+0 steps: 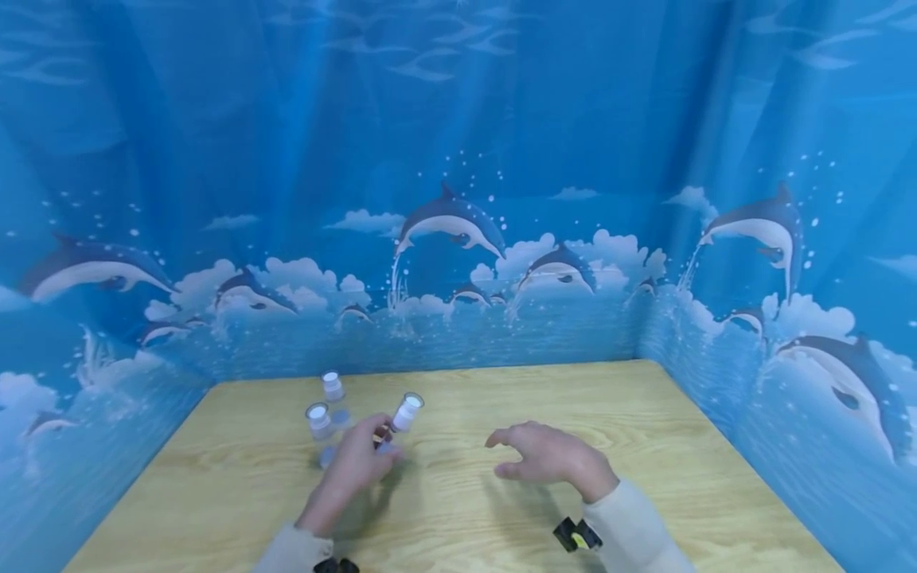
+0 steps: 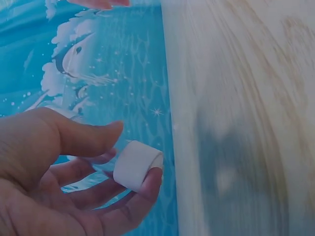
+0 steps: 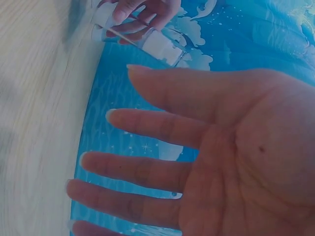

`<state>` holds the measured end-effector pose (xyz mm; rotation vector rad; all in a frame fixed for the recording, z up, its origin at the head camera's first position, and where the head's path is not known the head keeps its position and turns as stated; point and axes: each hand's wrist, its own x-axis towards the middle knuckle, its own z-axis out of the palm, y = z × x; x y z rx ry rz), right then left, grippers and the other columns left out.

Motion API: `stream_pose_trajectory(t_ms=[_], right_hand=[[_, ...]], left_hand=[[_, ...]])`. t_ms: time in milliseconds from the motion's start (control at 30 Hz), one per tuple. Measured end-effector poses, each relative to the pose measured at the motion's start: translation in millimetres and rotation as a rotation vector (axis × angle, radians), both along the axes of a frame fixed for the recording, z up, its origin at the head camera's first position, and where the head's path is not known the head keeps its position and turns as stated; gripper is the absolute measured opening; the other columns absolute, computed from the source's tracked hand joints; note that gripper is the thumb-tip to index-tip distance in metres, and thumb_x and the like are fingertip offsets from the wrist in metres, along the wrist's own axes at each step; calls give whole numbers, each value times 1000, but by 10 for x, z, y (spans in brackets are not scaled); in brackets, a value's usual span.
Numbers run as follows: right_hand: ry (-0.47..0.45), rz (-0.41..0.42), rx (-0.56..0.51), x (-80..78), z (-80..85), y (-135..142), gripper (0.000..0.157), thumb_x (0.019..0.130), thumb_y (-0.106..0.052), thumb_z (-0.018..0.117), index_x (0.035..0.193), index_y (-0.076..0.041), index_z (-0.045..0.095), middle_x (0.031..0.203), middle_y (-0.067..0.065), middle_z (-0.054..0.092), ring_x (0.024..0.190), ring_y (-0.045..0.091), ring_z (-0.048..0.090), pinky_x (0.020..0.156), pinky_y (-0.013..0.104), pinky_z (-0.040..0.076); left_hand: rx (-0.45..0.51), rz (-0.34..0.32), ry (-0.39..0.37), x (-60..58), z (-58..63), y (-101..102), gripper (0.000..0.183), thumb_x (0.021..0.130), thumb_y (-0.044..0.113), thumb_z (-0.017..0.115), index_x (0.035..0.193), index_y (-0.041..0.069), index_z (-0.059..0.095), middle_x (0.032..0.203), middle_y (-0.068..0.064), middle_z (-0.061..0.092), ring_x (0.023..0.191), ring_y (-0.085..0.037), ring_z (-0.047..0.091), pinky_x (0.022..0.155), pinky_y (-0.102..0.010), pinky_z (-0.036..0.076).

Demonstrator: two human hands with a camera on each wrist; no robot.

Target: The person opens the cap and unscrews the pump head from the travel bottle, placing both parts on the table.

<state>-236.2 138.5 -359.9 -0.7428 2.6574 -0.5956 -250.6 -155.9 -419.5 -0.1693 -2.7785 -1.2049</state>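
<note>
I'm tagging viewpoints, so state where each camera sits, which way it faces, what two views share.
Head: on the head, facing forward and down at the table and curtain; left hand, right hand and sleeves show.
Left wrist: on that wrist, facing the left hand and its bottle; part of the right hand shows.
Right wrist: on that wrist, looking along the spread right hand; the left hand shows.
Both wrist views share the bottle.

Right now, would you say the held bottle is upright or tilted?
Tilted: in the head view, the left hand holds the bottle, white end leaning right.
</note>
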Motion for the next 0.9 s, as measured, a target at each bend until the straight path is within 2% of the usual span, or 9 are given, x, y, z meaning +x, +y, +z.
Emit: stream_pose_trajectory(t_ms=[167, 433, 667, 900], right_hand=[[14, -12, -7, 0, -1, 32, 43, 97, -25, 70, 137, -11, 62, 141, 11, 65, 133, 35, 59, 112, 56, 48], [19, -14, -22, -2, 18, 51, 43, 98, -25, 70, 137, -10, 62, 141, 10, 65, 134, 34, 59, 112, 56, 48], [20, -23, -18, 4, 29, 49, 42, 98, -24, 70, 136, -10, 63, 140, 10, 66, 132, 33, 60, 111, 55, 48], [17, -25, -14, 6, 42, 59, 42, 98, -25, 70, 137, -10, 63, 140, 9, 66, 133, 34, 60, 111, 55, 49]], left_hand=[[-21, -12, -22, 27, 49, 35, 32, 78, 3, 82, 108, 6, 70, 106, -14, 74, 92, -28, 72, 82, -47, 62], [-56, -48, -47, 93, 117, 87, 36, 74, 4, 86, 106, 10, 71, 96, -8, 74, 88, -24, 70, 78, -45, 62], [-64, -75, -50, 130, 135, 143, 37, 73, 3, 86, 106, 9, 72, 92, -5, 73, 85, -21, 68, 70, -36, 60], [-99, -84, -38, 156, 143, 158, 38, 71, 3, 87, 105, 10, 73, 90, -5, 73, 84, -21, 68, 71, -38, 60]])
